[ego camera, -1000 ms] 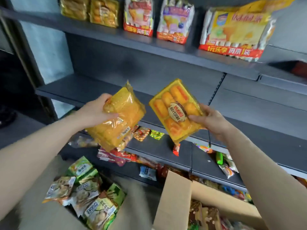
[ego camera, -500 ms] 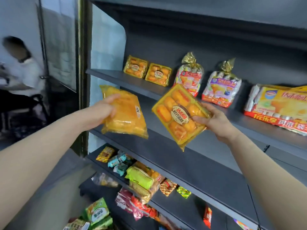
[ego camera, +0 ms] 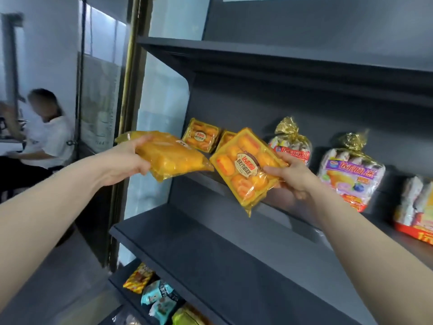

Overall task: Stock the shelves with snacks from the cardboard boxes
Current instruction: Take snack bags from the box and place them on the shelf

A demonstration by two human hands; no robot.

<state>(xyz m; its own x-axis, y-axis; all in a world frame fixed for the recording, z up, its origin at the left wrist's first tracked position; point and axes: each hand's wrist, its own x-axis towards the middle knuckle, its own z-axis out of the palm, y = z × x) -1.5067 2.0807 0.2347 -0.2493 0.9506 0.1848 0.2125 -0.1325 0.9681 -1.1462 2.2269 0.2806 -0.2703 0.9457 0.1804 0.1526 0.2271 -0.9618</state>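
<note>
My left hand [ego camera: 127, 161] grips a yellow pack of small cakes [ego camera: 171, 157], held nearly flat at the left end of the upper dark shelf [ego camera: 276, 208]. My right hand [ego camera: 291, 173] holds a second yellow cake pack [ego camera: 246, 167] by its right edge, label facing me, tilted in front of that shelf. Two matching yellow packs [ego camera: 201, 134] stand on the shelf just behind the held ones. No cardboard box is in view.
Gold-tied bags of wrapped cakes [ego camera: 351, 170] and a red-edged pack [ego camera: 414, 212] stand further right on the same shelf. The shelf below [ego camera: 210, 261] is bare near me. Lower shelves hold small snack bags [ego camera: 157, 296]. A person in a white shirt [ego camera: 44, 134] sits at far left.
Both hands have risen with their packs toward the upper shelf. My view has lifted, so the boxes on the floor have dropped out of sight.
</note>
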